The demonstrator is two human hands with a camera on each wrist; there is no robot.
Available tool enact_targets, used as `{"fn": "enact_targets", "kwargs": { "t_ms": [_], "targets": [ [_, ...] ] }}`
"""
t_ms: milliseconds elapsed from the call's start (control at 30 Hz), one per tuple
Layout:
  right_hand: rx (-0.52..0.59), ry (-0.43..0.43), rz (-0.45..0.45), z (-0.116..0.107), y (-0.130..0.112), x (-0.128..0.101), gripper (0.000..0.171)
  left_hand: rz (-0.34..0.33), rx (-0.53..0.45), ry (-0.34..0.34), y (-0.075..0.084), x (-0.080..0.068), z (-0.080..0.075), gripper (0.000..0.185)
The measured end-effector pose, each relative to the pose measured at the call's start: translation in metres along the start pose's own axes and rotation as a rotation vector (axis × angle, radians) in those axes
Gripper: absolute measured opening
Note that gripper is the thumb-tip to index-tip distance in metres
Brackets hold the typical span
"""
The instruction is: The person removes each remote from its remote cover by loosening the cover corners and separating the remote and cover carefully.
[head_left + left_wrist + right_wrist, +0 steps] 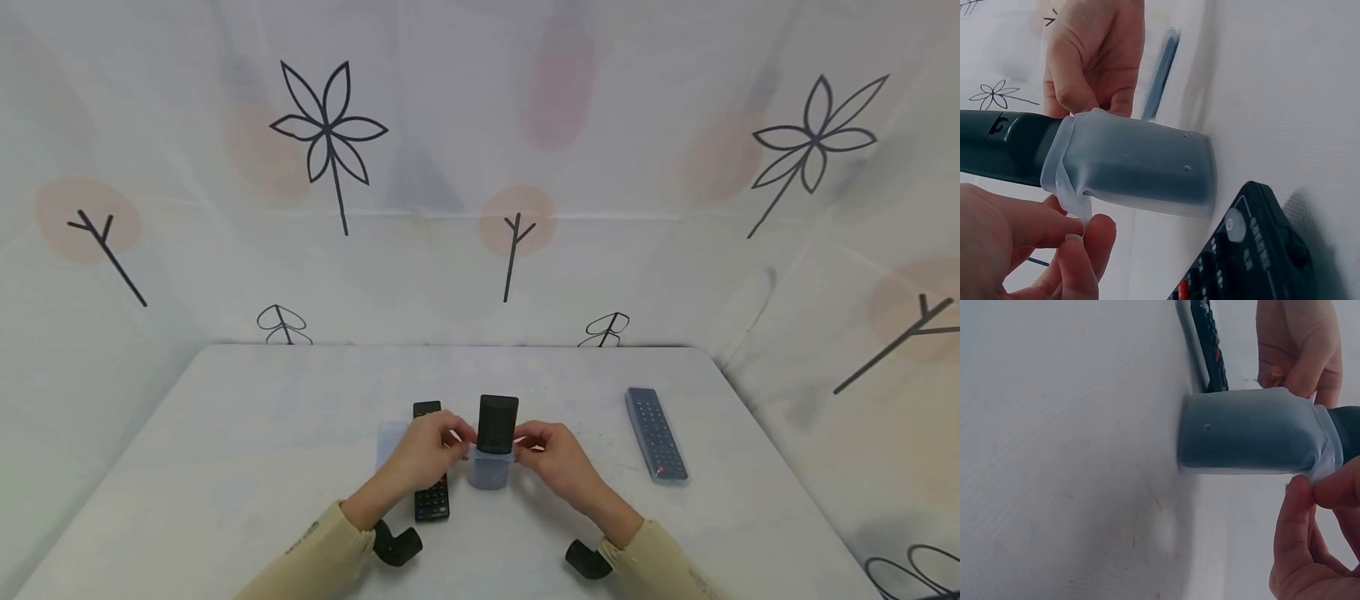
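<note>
A black remote control (498, 421) stands on end at the middle of the table, its lower part inside a translucent silicone cover (490, 473). The cover's rim is bunched and folded partway up the remote. My left hand (431, 450) pinches that rim between thumb and fingertips on the left side, seen closely in the left wrist view. On the opposite side, my right hand (551, 458) pinches the rim too, as the right wrist view shows. The cover's closed end (1204, 178) is down at the tabletop. The remote's buttons are not visible.
Another black remote (432, 504) lies under my left hand, with a flat translucent cover (388, 437) beside it. A remote in a bluish cover (657, 435) lies to the right. Patterned cloth (450, 167) hangs behind the white table (285, 417).
</note>
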State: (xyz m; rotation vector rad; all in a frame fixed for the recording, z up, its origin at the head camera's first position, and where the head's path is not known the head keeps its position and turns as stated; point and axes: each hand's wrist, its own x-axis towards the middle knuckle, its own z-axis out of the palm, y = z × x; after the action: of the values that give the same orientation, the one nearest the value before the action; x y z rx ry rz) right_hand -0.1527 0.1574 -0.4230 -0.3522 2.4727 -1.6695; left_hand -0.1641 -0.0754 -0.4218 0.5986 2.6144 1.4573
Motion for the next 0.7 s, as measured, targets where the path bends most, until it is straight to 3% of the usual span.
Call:
{"fn": "enact_targets", "kwargs": {
  "t_ms": [300,700],
  "targets": [
    [-0.068,-0.016,-0.010,0.0005,0.0021,-0.0008,0.020,0.025,0.124,-0.010,0.0008,0.0014,0.0044,0.017],
    [-0.066,-0.076,-0.016,0.0003,0.0081,0.0016,0.018,0.015,0.116,-0.002,-0.0026,-0.0002,0.0086,0.016]
  ]
}}
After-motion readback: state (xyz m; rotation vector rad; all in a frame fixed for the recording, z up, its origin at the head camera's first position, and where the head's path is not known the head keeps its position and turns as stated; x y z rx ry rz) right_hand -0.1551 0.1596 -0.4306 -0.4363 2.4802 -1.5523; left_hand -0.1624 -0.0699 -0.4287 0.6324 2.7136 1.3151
